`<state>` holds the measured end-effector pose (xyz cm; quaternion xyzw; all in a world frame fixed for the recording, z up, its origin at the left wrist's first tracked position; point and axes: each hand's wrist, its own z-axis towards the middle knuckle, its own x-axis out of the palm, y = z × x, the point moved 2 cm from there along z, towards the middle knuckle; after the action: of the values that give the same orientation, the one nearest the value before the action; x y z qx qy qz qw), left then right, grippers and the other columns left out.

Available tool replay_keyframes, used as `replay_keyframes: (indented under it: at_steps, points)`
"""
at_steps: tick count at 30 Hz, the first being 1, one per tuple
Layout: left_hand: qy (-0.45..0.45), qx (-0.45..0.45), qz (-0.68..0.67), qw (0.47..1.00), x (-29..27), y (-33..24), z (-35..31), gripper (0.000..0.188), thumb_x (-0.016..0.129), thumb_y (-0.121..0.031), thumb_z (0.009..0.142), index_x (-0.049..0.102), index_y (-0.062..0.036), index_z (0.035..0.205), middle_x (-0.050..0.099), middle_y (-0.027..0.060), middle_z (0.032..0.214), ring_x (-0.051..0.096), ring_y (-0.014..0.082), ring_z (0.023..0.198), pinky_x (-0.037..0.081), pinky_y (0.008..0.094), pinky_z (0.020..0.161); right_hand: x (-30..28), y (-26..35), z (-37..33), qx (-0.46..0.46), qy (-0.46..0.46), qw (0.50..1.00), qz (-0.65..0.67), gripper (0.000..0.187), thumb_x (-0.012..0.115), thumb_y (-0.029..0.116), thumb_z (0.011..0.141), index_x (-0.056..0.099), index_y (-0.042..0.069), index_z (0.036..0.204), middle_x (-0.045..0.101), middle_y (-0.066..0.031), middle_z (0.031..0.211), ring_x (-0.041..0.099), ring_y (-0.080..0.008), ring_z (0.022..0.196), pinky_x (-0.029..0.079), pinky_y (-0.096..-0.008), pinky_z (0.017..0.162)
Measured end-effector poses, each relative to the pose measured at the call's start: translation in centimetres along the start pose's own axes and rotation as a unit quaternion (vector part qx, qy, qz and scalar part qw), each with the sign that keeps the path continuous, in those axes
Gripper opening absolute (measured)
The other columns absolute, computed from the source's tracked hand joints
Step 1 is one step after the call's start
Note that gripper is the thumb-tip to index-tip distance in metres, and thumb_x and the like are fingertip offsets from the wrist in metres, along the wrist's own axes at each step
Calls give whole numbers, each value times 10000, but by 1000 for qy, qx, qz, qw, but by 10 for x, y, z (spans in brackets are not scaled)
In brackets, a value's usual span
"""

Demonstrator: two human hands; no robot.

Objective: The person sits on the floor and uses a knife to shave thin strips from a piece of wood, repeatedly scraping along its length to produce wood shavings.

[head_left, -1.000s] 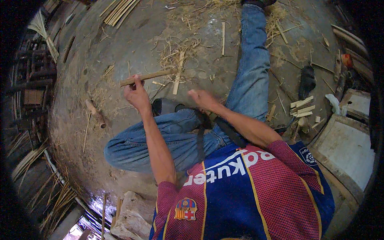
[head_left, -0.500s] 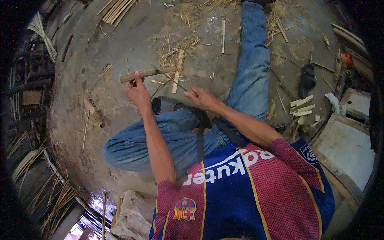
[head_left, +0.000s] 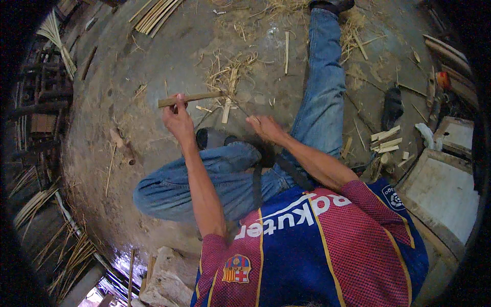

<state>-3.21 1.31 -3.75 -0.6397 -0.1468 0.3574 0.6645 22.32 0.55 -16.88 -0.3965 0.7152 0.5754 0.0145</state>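
My left hand [head_left: 177,118] is closed round one end of a flat bamboo strip [head_left: 204,95], thumb on top. The strip points to the right, level above the floor. In my right hand [head_left: 266,128], fingers curled, is a thin dark-bladed knife [head_left: 238,108]; its handle is hidden in the fist. The blade slants up and left to the strip's far end; whether they touch I cannot tell. Beneath them lie curly shavings [head_left: 232,69] and a pale split piece [head_left: 226,111] on the floor.
My bent left leg [head_left: 194,174] and stretched right leg [head_left: 322,82] frame the spot. Bamboo strips [head_left: 156,18] lie at the far left. Short pale pieces [head_left: 386,139], a dark sandal [head_left: 392,107] and a framed white panel [head_left: 439,192] are at the right.
The knife has slid along the bamboo strip toward its far right end, my right hand moving slightly right and down. The strip has tilted a little flatter, still in my left hand.
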Motion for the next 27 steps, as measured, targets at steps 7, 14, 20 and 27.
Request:
replay_keyframes:
  at_steps: [7,14,20,27]
  points:
    - [68,-84,-129,986,-3,11,2,228,561,-171,974,518,-6,1126,627,101,1012,625,175,956,546,345,861,13,-33,12,90,57,989,101,610,371,543,981,601,-8,856,597,-170,709,596,-327,641,474,-436,592]
    - [55,-125,-163,977,-2,24,2,320,590,-183,955,454,-61,1218,585,98,1008,606,183,953,544,342,846,17,-42,15,75,31,990,114,651,356,595,968,587,-9,887,556,-100,621,582,-216,519,472,-367,494]
    - [78,-105,-93,987,-18,14,3,355,643,-141,922,504,-59,1238,600,109,1052,611,171,946,551,312,811,15,-39,14,81,4,994,71,656,365,581,962,603,-31,958,583,-134,648,597,-257,538,481,-408,531]
    - [42,-54,15,998,-12,1,3,304,644,-134,926,550,32,1162,655,123,978,649,179,916,580,303,780,6,-24,11,93,30,993,73,643,397,594,947,594,-16,981,549,-100,617,588,-231,529,482,-391,510]
